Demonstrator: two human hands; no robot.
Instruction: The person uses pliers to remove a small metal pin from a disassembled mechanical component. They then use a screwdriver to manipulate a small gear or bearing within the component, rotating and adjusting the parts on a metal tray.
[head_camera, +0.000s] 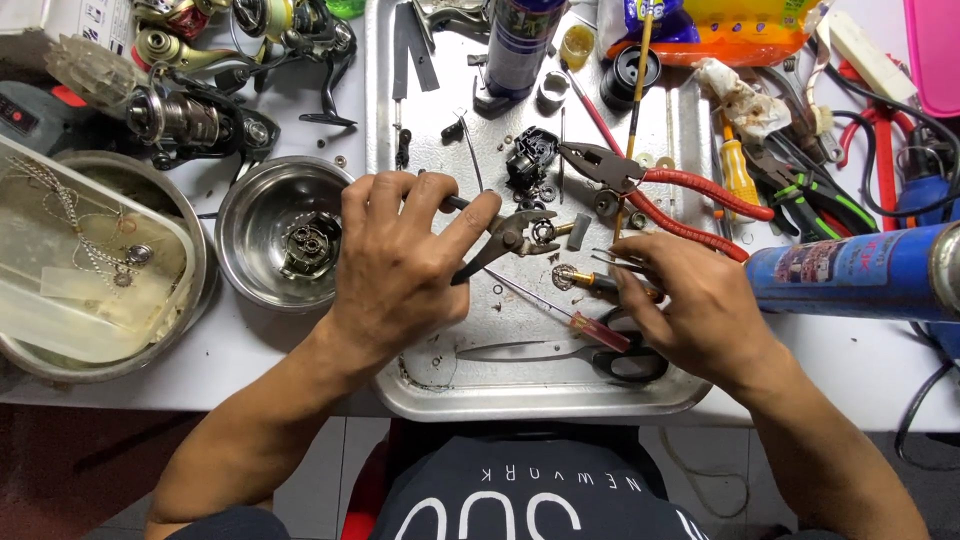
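Note:
My left hand (400, 265) grips small black-handled pliers (505, 240) whose jaws pinch a small round metal part (543, 232) over the steel tray (540, 400). My right hand (695, 305) holds thin tweezers (615, 260) and a small screwdriver-like tool with a round gear (565, 277) at its tip, just right of the pliers' jaws. Both hands hover above the tray's middle.
Red-handled pliers (660, 190), a black reel part (528, 158), scissors (600, 355) and a red screwdriver (590, 325) lie in the tray. A steel bowl (250, 215) with a reel frame stands left, beside a plastic tub (80, 260). A blue canister (860, 270) lies right; fishing reels (190, 120) crowd the back left.

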